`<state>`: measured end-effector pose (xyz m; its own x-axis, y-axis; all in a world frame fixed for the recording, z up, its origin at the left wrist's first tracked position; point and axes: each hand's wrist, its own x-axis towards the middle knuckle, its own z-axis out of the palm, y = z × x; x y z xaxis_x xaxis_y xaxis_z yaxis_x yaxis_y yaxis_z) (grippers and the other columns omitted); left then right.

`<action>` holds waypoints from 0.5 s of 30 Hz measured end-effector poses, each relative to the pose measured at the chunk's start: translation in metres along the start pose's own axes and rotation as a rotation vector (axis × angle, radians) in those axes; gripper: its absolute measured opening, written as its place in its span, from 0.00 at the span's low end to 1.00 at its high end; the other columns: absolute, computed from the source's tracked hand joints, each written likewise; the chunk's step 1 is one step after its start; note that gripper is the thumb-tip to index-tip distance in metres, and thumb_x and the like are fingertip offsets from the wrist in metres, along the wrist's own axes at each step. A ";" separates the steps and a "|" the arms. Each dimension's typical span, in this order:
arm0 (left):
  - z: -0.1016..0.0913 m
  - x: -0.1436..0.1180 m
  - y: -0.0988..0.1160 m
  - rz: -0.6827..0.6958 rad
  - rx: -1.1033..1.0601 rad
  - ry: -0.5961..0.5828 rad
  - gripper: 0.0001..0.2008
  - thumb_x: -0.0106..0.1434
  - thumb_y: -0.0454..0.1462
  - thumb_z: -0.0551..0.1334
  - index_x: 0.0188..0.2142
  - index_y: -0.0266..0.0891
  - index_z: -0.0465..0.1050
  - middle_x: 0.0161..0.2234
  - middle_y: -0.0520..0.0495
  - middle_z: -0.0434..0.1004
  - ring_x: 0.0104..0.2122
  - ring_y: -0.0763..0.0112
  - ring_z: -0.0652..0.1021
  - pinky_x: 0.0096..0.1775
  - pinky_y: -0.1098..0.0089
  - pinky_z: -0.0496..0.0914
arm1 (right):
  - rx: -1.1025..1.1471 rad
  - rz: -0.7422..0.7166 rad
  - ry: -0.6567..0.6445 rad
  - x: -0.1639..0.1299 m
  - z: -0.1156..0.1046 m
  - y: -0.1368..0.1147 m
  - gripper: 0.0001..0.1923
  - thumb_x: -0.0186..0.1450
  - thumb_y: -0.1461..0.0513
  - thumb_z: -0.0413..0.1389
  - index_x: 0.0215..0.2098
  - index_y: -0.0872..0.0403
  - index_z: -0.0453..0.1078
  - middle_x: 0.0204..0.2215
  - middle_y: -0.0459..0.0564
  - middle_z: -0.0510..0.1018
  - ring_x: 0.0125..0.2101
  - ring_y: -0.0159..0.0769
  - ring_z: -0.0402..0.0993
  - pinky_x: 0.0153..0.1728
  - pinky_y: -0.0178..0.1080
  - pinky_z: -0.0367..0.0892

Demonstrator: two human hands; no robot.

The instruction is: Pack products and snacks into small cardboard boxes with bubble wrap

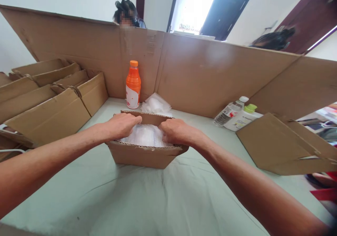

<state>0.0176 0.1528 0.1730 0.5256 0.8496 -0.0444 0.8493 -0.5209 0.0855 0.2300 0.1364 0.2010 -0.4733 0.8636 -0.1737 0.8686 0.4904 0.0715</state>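
An uncovered cardboard box (143, 156) stands upright on the cloth-covered table in front of me. Inside it lies a bundle of clear bubble wrap (146, 135), with its contents not visible. My left hand (123, 125) reaches over the box's left end, its curled fingers closed at the wrap. Over the right end, my right hand (175, 130) is likewise closed against the wrap, knuckles up. Both sets of fingertips are partly hidden within the box. Just behind the box sits a loose clump of clear plastic wrap (156, 104).
An orange bottle (133, 86) stands behind the box. Several cardboard boxes (56, 111) fill the left side. At right are a clear water bottle (229, 113), a white bottle with a green cap (240, 119) and another box (276, 146). A tall cardboard partition (210, 78) spans the back; two people's heads show beyond.
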 end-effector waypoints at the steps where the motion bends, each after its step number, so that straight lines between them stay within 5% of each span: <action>1: -0.001 0.000 -0.001 0.000 0.004 0.001 0.13 0.54 0.29 0.56 0.37 0.43 0.72 0.34 0.45 0.80 0.34 0.59 0.78 0.38 0.64 0.66 | -0.001 0.013 -0.006 -0.002 -0.001 0.001 0.09 0.55 0.72 0.58 0.21 0.57 0.75 0.24 0.53 0.82 0.30 0.39 0.81 0.30 0.35 0.65; 6: -0.023 -0.018 -0.005 -0.030 0.061 -0.001 0.10 0.60 0.39 0.59 0.41 0.42 0.74 0.40 0.43 0.80 0.40 0.55 0.79 0.39 0.63 0.68 | -0.038 0.080 -0.017 -0.025 -0.018 0.004 0.01 0.56 0.66 0.64 0.28 0.56 0.77 0.26 0.56 0.82 0.31 0.45 0.80 0.27 0.36 0.63; 10: -0.044 -0.037 -0.005 -0.063 -0.009 0.169 0.15 0.65 0.44 0.55 0.46 0.45 0.75 0.43 0.47 0.80 0.39 0.61 0.79 0.38 0.66 0.67 | -0.100 0.184 0.110 -0.044 -0.046 0.003 0.09 0.65 0.58 0.57 0.38 0.55 0.76 0.28 0.53 0.81 0.31 0.43 0.78 0.30 0.37 0.60; 12: -0.047 -0.039 -0.005 -0.016 -0.173 0.169 0.15 0.66 0.44 0.54 0.45 0.45 0.76 0.38 0.49 0.81 0.35 0.66 0.78 0.36 0.69 0.67 | -0.003 0.110 0.117 -0.043 -0.053 0.001 0.10 0.68 0.58 0.54 0.37 0.53 0.76 0.28 0.50 0.80 0.30 0.38 0.75 0.30 0.36 0.59; 15: -0.039 -0.028 -0.005 0.039 -0.348 0.028 0.14 0.63 0.45 0.56 0.35 0.43 0.78 0.27 0.52 0.77 0.26 0.69 0.75 0.29 0.71 0.65 | 0.226 -0.127 -0.078 -0.025 -0.045 0.001 0.12 0.69 0.61 0.51 0.39 0.51 0.78 0.33 0.48 0.82 0.34 0.36 0.76 0.33 0.34 0.62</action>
<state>-0.0032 0.1347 0.2122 0.5517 0.8340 -0.0071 0.7581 -0.4979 0.4212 0.2362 0.1204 0.2500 -0.5755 0.7809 -0.2428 0.8178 0.5483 -0.1749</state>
